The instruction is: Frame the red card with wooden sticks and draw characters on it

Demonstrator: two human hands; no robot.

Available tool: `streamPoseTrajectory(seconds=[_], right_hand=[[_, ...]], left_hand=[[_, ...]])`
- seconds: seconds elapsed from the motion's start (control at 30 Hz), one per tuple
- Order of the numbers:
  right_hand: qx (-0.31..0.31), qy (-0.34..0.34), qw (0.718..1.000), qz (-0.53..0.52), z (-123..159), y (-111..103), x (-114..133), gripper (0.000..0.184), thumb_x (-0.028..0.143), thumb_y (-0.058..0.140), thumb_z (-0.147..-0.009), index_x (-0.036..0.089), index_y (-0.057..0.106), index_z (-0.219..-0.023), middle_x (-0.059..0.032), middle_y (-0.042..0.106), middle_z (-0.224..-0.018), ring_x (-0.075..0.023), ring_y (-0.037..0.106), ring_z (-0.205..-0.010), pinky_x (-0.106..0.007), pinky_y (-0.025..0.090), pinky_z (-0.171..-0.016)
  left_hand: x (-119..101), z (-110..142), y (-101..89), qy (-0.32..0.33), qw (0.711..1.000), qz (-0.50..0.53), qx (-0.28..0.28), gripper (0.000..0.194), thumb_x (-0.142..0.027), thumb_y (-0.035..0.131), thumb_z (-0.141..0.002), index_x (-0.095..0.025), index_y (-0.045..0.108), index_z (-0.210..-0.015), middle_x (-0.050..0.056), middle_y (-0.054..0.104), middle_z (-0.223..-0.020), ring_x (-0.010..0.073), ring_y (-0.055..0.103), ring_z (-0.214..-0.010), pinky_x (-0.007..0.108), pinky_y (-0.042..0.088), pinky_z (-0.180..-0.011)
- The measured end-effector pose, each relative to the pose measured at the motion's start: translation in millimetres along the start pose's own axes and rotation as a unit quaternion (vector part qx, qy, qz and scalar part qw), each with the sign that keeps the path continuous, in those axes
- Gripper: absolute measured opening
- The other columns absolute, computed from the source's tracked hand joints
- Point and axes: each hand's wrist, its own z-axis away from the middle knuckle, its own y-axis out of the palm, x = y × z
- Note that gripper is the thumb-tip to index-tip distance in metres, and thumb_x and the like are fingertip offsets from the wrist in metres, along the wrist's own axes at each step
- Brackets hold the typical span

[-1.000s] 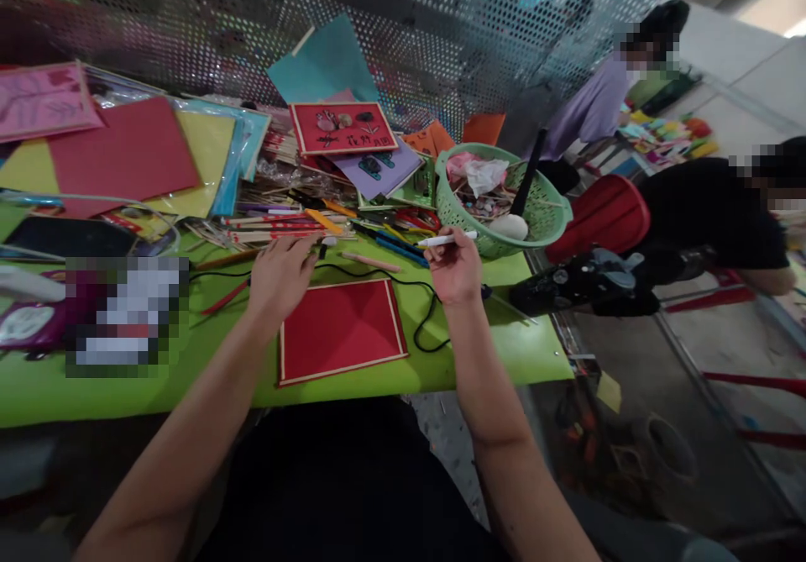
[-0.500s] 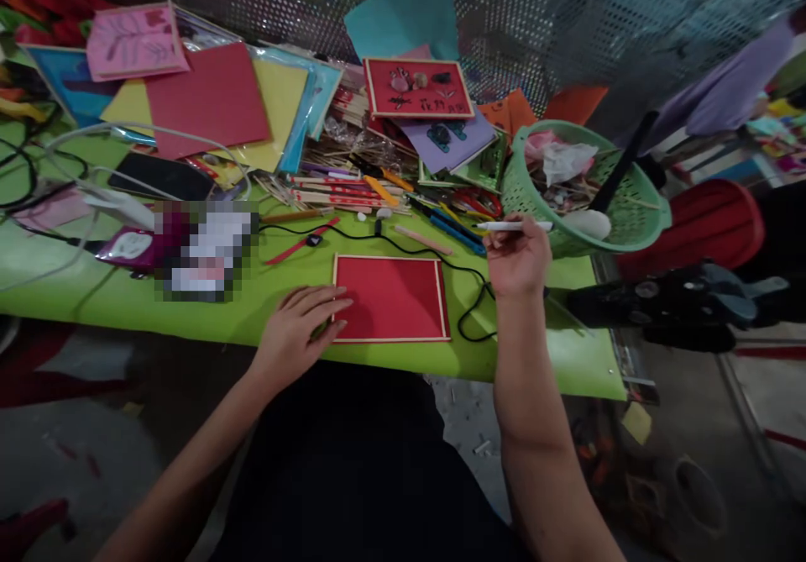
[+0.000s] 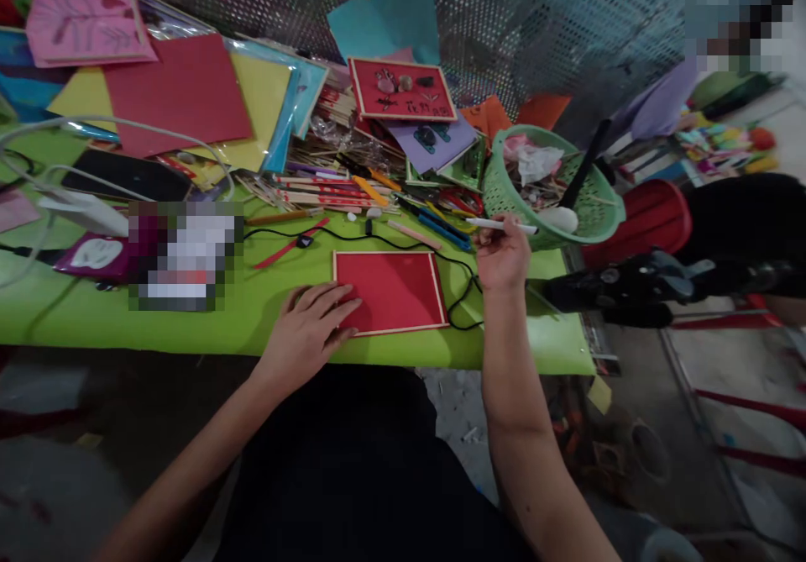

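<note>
A red card (image 3: 396,289) edged with pale wooden strips lies flat in front of me on the green table. My left hand (image 3: 318,320) rests over its left edge with fingers stretched out. To the right of the card, my right hand (image 3: 505,253) is raised, palm turned up, its fingers closed around a white pen (image 3: 502,225). The pen points left and is clear of the card. Behind the card a black cord (image 3: 403,244) winds across the table (image 3: 264,327) and loops past the card's right side.
Colored pens (image 3: 441,226), sticks and papers crowd the back. A decorated red card (image 3: 403,89) leans there. On the right stands a green basket (image 3: 604,230) with scraps and a black-handled tool. A black clamp-like device (image 3: 630,281) projects at the right edge. A white cable (image 3: 157,121) curves at left.
The view has turned slightly to the right, so the table's things sit further left. My left hand reaches a little further over the card; my right hand still holds the pen.
</note>
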Motion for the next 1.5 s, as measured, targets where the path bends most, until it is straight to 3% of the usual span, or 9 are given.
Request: streamPoseTrajectory(seconds=[0.2,0.33,0.47,0.63,0.9,1.13,1.27,1.37,1.5], right_hand=[[-0.013,-0.011,1.000,0.021,-1.3,-2.1,-1.9,0.020,0.041,0.069,-0.081,0.024,0.061,-0.075,0.0062,0.054,-0.061,-0.0106,0.049,-0.052,-0.024,0.044,-0.051],[-0.006,-0.020,0.999,0.034,0.0,-1.9,-0.8,0.019,0.041,0.068,-0.080,0.023,0.066,-0.076,0.0046,0.057,-0.061,-0.0108,0.049,-0.052,-0.024,0.043,-0.050],[0.012,-0.049,0.998,0.033,1.0,-1.6,-1.6,0.018,0.040,0.070,-0.079,0.022,0.071,-0.081,0.0030,0.062,-0.062,-0.0106,0.052,-0.054,-0.023,0.044,-0.051],[0.013,-0.070,0.996,0.057,5.7,-1.6,-2.9,0.019,0.042,0.071,-0.080,0.023,0.073,-0.082,0.0025,0.066,-0.066,-0.0111,0.054,-0.056,-0.023,0.045,-0.051],[-0.015,-0.105,0.991,0.078,45.4,-8.8,-9.6,0.022,0.043,0.073,-0.083,0.021,0.074,-0.084,0.0015,0.065,-0.068,-0.0114,0.056,-0.057,-0.024,0.044,-0.051],[-0.036,-0.146,0.985,0.089,49.6,-8.8,-17.8,0.020,0.040,0.071,-0.084,0.020,0.073,-0.082,0.0013,0.064,-0.065,-0.0109,0.055,-0.056,-0.022,0.041,-0.050],[-0.047,-0.164,0.978,0.121,42.2,-3.4,-20.9,0.018,0.039,0.068,-0.085,0.022,0.071,-0.081,0.0019,0.063,-0.069,-0.0110,0.055,-0.057,-0.022,0.040,-0.049],[-0.048,-0.184,0.969,0.155,40.0,0.2,-23.0,0.018,0.039,0.064,-0.087,0.023,0.070,-0.081,0.0012,0.063,-0.070,-0.0124,0.053,-0.054,-0.025,0.038,-0.047],[-0.051,-0.192,0.966,0.165,39.9,1.3,-23.9,0.016,0.037,0.064,-0.088,0.023,0.070,-0.081,0.0013,0.063,-0.069,-0.0124,0.052,-0.055,-0.025,0.037,-0.048]], left_hand=[[3.0,2.0,-1.8,0.010,1.000,-0.006,-0.003,0.039,-0.037,0.056,-0.100,-0.034,0.062,-0.139,0.005,0.059,-0.151,0.0315,0.053,-0.138,0.057,0.037,-0.114],[-7.5,0.1,-4.6,0.038,0.999,-0.018,0.008,0.038,-0.036,0.055,-0.101,-0.031,0.062,-0.138,0.006,0.058,-0.152,0.0313,0.053,-0.138,0.056,0.036,-0.116],[-25.7,-10.3,-1.7,0.111,0.992,-0.009,0.057,0.040,-0.034,0.056,-0.101,-0.031,0.059,-0.141,0.005,0.055,-0.154,0.0286,0.051,-0.141,0.053,0.033,-0.120],[-45.8,-23.9,16.0,0.200,0.972,-0.036,0.119,0.061,-0.040,0.064,-0.097,-0.024,0.047,-0.153,0.010,0.041,-0.164,0.0306,0.042,-0.149,0.054,0.027,-0.124],[-56.2,-34.5,43.6,0.350,0.922,-0.064,0.154,0.074,-0.045,0.075,-0.088,-0.028,0.046,-0.153,0.011,0.031,-0.169,0.0286,0.034,-0.154,0.059,0.027,-0.123],[-53.5,-40.5,65.3,0.437,0.896,-0.061,0.055,0.050,-0.028,0.064,-0.093,-0.025,0.057,-0.142,0.010,0.048,-0.160,0.0267,0.043,-0.147,0.054,0.032,-0.119],[-52.5,-43.2,51.2,0.456,0.890,-0.008,-0.016,0.028,-0.027,0.061,-0.095,-0.019,0.069,-0.121,0.007,0.072,-0.126,0.0198,0.064,-0.111,0.039,0.045,-0.096],[-49.6,-53.2,35.8,0.449,0.889,0.003,-0.091,0.020,-0.030,0.053,-0.102,-0.021,0.070,-0.103,0.002,0.074,-0.093,0.0147,0.061,-0.082,0.035,0.042,-0.078],[-31.7,-79.7,12.3,0.388,0.894,-0.010,-0.223,0.022,-0.036,0.049,-0.104,-0.024,0.068,-0.103,-0.002,0.073,-0.089,0.0146,0.058,-0.076,0.037,0.038,-0.076]])
